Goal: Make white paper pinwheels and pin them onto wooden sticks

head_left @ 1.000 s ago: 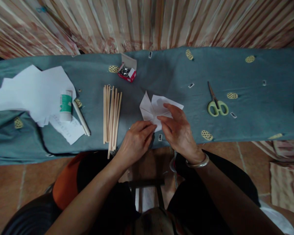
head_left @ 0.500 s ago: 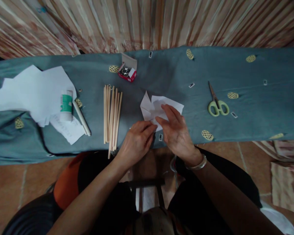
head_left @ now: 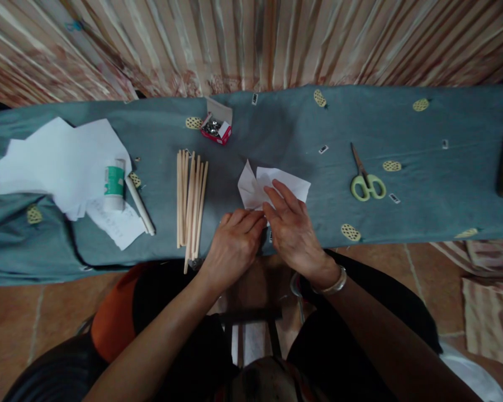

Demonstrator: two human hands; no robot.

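A white sheet of paper [head_left: 283, 177], cut and partly folded, lies on the cloth in front of me, one pointed flap standing up at its left. My left hand [head_left: 237, 240] is closed at the near edge of this paper, its fingers bunched together and its fingertips partly hidden. Over the right part of the sheet, my right hand [head_left: 295, 234] rests with its fingers stretched out and a little apart. The two hands almost meet at the near edge. Left of them lie several thin wooden sticks [head_left: 191, 201].
A teal cloth [head_left: 318, 128] covers the long table. Farther back stands an open red box [head_left: 218, 129] of metal pins. Green-handled scissors [head_left: 366, 181] lie to the right. White papers [head_left: 54, 162], a glue stick [head_left: 114, 184] and a rolled paper tube [head_left: 140, 205] are at left.
My right hand has shifted slightly left and closer to my left hand, covering more of the paper's near edge. The view has also moved a little.
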